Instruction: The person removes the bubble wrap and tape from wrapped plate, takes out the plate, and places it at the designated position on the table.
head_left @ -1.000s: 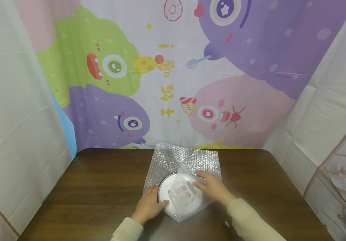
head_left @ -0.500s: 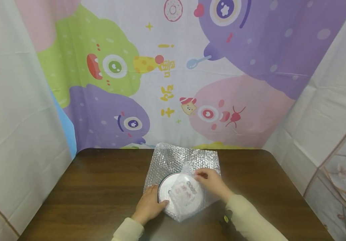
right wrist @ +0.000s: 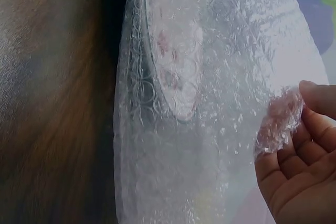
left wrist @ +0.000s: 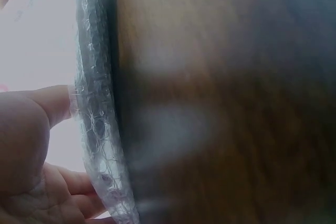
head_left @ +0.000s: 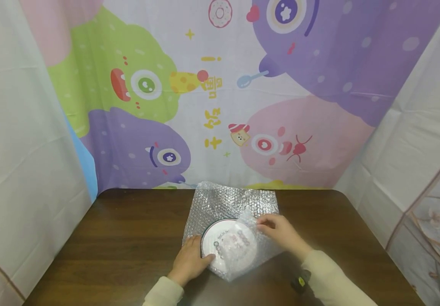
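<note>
A round white plate with a dark rim and printed pattern lies on a bubble wrap sheet in the head view. Part of the wrap is folded over its right side. My left hand grips the plate's left edge, thumb over the rim. In the left wrist view, that hand is beside the wrap's edge. My right hand pinches the folded-over flap at the plate's upper right. The right wrist view has the right hand with bunched wrap between thumb and fingers.
Everything lies on a dark brown wooden table. A cartoon-printed cloth hangs behind its far edge, with pale cloths at both sides. A small dark object with a yellow-green spot is beside the right forearm.
My right hand has moved right, now pinching the flap's corner and drawing it along, so more of the plate's upper part shows. The left hand has stayed put.
</note>
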